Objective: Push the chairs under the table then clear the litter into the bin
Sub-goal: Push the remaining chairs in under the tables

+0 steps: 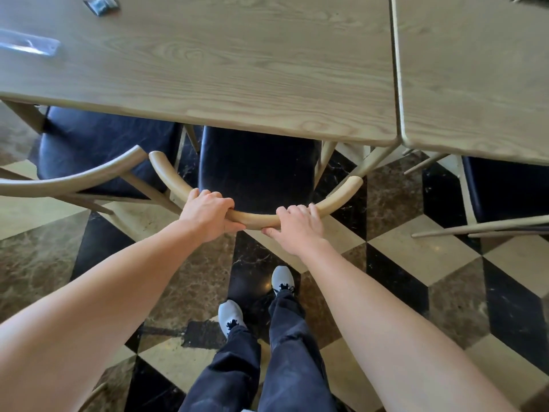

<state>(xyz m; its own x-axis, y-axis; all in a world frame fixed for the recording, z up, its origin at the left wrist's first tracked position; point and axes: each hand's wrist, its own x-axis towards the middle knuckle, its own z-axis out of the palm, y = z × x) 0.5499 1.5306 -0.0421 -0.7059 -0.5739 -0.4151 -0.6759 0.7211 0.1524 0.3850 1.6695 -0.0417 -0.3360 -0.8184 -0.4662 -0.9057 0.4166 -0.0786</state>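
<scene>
We had both hands on the curved back rail [255, 220] of the middle chair [257, 171]. Our left hand [208, 214] was wrapped around the rail, fingers over the top and thumb beneath; our right hand [297, 226] gripped it just beside, fingers draped over the top and thumb under the near side.

The chair stood at the near edge of the table [208, 69], close to its near right corner, the front of its dark seat already hidden under the tabletop and the rear part still out over the chequered floor [416, 263].

The risks, as we judged them: the left tip of the rail lay just beside the curved back of the neighbouring chair [74, 176], so a push angled leftward could have knocked the two together. The table leg [375, 162] stood close on the right, and a skewed push could have caught the chair's frame there.

The chair faced the table, its seat front pointing away from us. The rail's long axis ran roughly along the table's near edge, its ends curling toward the table.

Litter remained near the table's far left corner: a clear plastic wrapper [28, 46] and a small dark packet [101, 4].
</scene>
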